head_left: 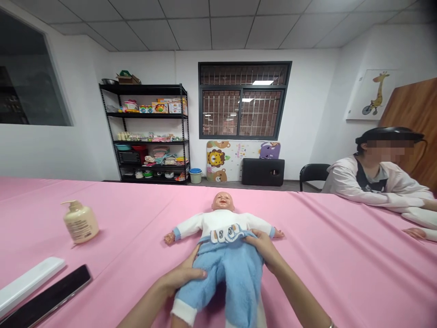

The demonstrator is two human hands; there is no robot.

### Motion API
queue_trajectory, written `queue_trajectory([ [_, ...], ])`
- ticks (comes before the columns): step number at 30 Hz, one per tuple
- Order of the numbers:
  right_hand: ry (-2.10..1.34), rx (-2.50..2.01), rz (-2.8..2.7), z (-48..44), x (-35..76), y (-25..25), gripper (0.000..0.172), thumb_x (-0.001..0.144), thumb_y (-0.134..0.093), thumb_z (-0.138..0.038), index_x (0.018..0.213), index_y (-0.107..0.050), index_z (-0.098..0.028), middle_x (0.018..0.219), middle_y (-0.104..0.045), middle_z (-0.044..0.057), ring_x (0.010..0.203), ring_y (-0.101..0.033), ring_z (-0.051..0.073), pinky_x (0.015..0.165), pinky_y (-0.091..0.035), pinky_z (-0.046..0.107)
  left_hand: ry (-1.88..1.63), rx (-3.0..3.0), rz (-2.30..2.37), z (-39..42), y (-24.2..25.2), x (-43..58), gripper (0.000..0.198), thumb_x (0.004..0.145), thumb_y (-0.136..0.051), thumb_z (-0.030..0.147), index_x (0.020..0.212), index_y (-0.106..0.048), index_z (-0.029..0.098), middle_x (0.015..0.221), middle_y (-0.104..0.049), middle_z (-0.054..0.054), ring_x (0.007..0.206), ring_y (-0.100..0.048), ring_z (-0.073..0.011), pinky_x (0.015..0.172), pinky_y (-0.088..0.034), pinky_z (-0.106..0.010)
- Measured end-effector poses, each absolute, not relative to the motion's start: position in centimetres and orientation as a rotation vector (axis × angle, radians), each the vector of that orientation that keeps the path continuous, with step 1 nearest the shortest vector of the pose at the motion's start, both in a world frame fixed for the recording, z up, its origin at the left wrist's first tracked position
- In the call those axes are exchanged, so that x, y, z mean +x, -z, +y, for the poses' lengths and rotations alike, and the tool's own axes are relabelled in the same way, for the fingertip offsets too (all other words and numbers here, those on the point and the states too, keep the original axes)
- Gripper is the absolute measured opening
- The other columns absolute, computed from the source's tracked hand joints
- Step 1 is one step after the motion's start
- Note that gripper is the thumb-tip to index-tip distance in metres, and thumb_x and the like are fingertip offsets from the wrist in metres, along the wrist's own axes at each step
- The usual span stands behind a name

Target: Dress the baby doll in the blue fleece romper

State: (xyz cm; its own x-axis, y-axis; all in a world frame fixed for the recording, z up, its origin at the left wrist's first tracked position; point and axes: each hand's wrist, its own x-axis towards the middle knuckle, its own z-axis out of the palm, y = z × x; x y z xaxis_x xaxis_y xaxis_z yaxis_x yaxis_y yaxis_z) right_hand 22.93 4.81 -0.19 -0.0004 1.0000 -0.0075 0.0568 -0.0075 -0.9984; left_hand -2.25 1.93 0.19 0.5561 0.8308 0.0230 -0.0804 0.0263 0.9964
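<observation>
One baby doll [220, 221] lies face up on the pink tablecloth [123, 218], right in front of the person, its two arms flung wide. It wears one white top and one pair of light-blue trousers [235, 269]. Two hands are at work: the right hand [264, 248] pinches the waistband, while the left hand [184, 273] curves around the hip with its thumb across the thigh (whether it has closed on the cloth, I can't tell). Between them they cover both sides of the trousers.

Over to the left I count one pump bottle [81, 223], one black smartphone [51, 296] and one long white case [30, 282], the last two lying side by side. A second person [368, 177] sits at the right, near one black chair [314, 168]. Behind the table stand one black shelving rack [146, 115] and one lidded bucket [195, 176], left of a barred window [242, 102].
</observation>
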Motion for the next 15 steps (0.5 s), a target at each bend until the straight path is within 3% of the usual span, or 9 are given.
queue_trajectory([
  [3,-1.412,-1.054,-1.124,4.0,23.3,-1.0,0.031,0.068,-0.060,-0.028,0.094,-0.060,-0.012,0.091,-0.062,0.007,0.083,-0.056,0.017,0.071,-0.042,0.025,-0.825,1.563,0.771,2.4,-0.2,-2.5,0.080,0.060,-0.069,0.048,0.130,-0.042,0.021,0.124,-0.053,-0.007,0.114,-0.049,-0.0326,0.090,-0.044,-0.035],
  [7,-1.541,-0.850,-1.215,2.0,22.1,-3.6,0.037,0.070,-0.064,-0.031,0.103,-0.060,-0.013,0.098,-0.062,0.007,0.090,-0.057,0.016,0.076,-0.042,0.022,-0.896,1.786,1.211,3.8,1.1,-3.5,0.066,0.074,-0.056,0.054,0.128,-0.044,0.018,0.108,-0.062,-0.010,0.097,-0.059,-0.0305,0.086,-0.046,-0.040],
  [9,-1.572,-0.790,-1.370,0.7,21.4,-5.1,0.040,0.069,-0.067,-0.035,0.103,-0.061,-0.014,0.100,-0.062,0.007,0.090,-0.056,0.016,0.078,-0.043,0.023,-1.077,1.913,1.338,3.9,1.4,-3.9,0.073,0.071,-0.061,0.053,0.131,-0.038,0.018,0.113,-0.059,-0.013,0.100,-0.056,-0.0312,0.089,-0.044,-0.043],
  [12,-1.656,-0.715,-1.689,-1.0,20.6,-6.7,0.043,0.069,-0.067,-0.039,0.104,-0.063,-0.015,0.099,-0.062,0.005,0.093,-0.056,0.017,0.081,-0.043,0.025,-1.350,2.308,1.132,3.0,1.2,-3.8,0.089,0.059,-0.075,0.043,0.133,-0.033,0.019,0.128,-0.048,-0.015,0.117,-0.044,-0.0332,0.098,-0.035,-0.045],
  [15,-1.588,-0.817,-1.841,-0.8,20.4,-6.1,0.040,0.073,-0.062,-0.043,0.100,-0.065,-0.014,0.094,-0.062,0.006,0.088,-0.056,0.018,0.079,-0.044,0.027,-1.419,2.758,0.873,1.8,0.8,-3.1,0.071,0.068,-0.070,0.029,0.130,-0.038,0.021,0.112,-0.059,-0.011,0.109,-0.050,-0.0286,0.095,-0.037,-0.041],
])
